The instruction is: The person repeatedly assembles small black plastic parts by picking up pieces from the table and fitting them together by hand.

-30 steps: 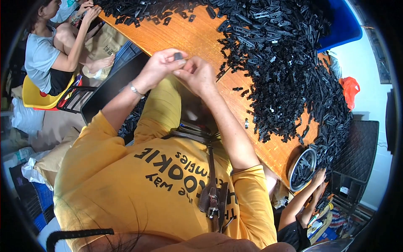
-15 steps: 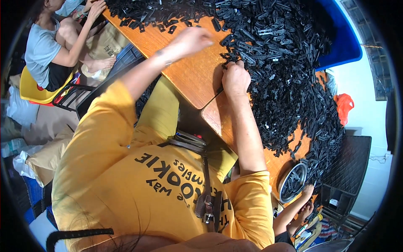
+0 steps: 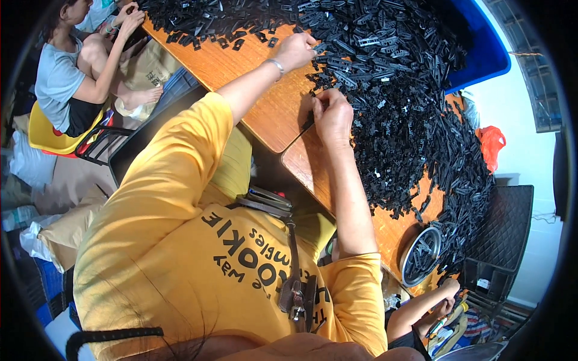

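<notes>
Black plastic pieces lie heaped on the orange-brown wooden table [image 3: 253, 84]. Long slotted pieces [image 3: 385, 42] form the far part of the heap, and smaller toothed bits [image 3: 385, 156] the nearer part. At the left edge of the long pieces is my left hand [image 3: 295, 52], its fingers bent together at the heap; whatever they pinch is too small to make out. My right hand [image 3: 333, 117] is over the edge of the small bits, thumb and fingers drawn together. Something dark shows by its fingertips, but its kind is unclear.
A blue bin [image 3: 481, 66] stands tipped behind the heap. A round metal bowl [image 3: 420, 256] holding black pieces sits at the right, near a co-worker's hands [image 3: 447, 295]. Another person [image 3: 66, 78] sits at the far left on a yellow chair [image 3: 51, 129]. A red bag [image 3: 492, 147] hangs by the wall.
My left hand has moved right and away from me, from over bare wood to the heap's edge. My right hand has drawn slightly back toward me, its wrist turned.
</notes>
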The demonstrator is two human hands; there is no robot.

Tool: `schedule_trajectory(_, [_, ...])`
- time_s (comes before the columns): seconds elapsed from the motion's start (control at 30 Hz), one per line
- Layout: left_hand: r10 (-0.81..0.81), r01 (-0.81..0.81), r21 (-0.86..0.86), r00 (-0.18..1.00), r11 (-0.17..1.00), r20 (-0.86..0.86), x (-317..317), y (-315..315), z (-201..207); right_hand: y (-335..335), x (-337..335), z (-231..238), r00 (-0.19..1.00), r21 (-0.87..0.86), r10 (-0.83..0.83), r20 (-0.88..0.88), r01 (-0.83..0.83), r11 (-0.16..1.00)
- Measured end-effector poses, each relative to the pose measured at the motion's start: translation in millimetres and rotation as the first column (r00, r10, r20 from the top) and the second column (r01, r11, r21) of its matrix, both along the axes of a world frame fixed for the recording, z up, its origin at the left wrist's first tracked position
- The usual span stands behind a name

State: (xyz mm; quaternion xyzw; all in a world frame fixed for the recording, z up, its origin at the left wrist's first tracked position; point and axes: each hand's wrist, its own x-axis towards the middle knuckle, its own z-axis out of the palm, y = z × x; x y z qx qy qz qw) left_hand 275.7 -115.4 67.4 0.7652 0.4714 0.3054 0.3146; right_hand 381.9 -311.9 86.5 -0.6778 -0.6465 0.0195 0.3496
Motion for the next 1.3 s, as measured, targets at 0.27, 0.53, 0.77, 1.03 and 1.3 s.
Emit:
schedule_trajectory(0.27, [-0.012, 0.636, -0.42, 0.559, 0.648, 0.829, -57.2, -76.6, 30.9, 2.4, -15.9, 28.1, 0.926, 0.302, 0.048, -0.375, 0.073, 0.95])
schedule_trajectory(0.53, [-0.065, 0.671, -0.353, 0.513, 0.652, 0.856, -67.0, -108.9, 40.1, -2.8, -31.4, 44.6, 0.957, 0.452, 0.075, -0.28, 0.062, 0.89])
schedule_trajectory(0.77, [-0.148, 0.66, -0.27, 0.505, 0.701, 0.851, -66.1, -113.6, 38.6, -5.2, -31.8, 39.6, 0.933, 0.426, 0.102, -0.345, 0.059, 0.903])
schedule_trajectory(1.03, [-0.04, 0.59, -0.318, 0.512, 0.742, 0.858, -63.9, -115.8, 38.5, -10.6, -27.5, 38.3, 0.926, 0.344, 0.136, -0.351, -0.008, 0.939])
schedule_trajectory(1.3, [-0.053, 0.716, -0.415, 0.532, 0.562, 0.845, -76.5, -107.6, 38.8, -19.3, -7.9, 68.7, 0.956, 0.273, 0.28, -0.081, -0.249, 0.929])
